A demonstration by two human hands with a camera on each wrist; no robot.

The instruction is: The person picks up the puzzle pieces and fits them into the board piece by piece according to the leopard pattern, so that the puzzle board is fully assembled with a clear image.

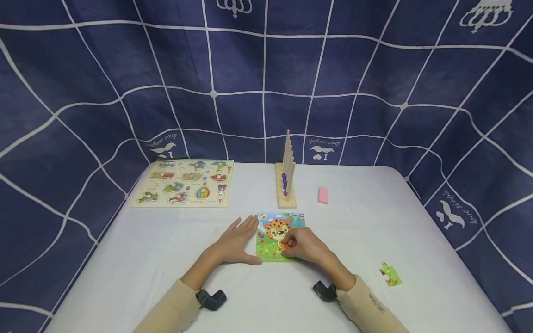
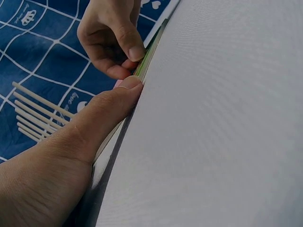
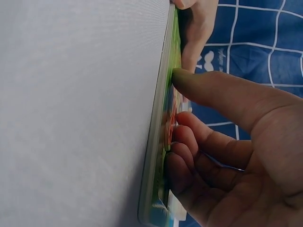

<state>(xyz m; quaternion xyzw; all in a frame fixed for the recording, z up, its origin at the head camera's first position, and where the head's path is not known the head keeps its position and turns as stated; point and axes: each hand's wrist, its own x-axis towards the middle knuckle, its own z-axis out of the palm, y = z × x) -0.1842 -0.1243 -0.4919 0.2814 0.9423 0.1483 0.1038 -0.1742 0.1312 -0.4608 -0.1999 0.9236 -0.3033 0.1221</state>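
A square jigsaw puzzle point(image 1: 266, 252) with a cartoon leopard on green grass lies flat on the white table. My left hand point(image 1: 236, 241) rests at its left side with fingers stretched out, the thumb point(image 2: 111, 106) against the near edge. Over the lower right part of the picture, my right hand point(image 1: 307, 245) bends its fingers and thumb around a puzzle piece point(image 3: 169, 135), which stands slightly raised from the board. The palm hides most of that piece in the head view. Off to the right lies a loose green puzzle piece point(image 1: 390, 274).
Behind the puzzle stands a wooden peg rack point(image 1: 287, 201) with upright rods and purple beads. A pink block point(image 1: 323, 195) is to its right. At the back left lies a wooden vehicle board point(image 1: 189, 185). A blue checked curtain point(image 1: 266, 69) hangs behind the table.
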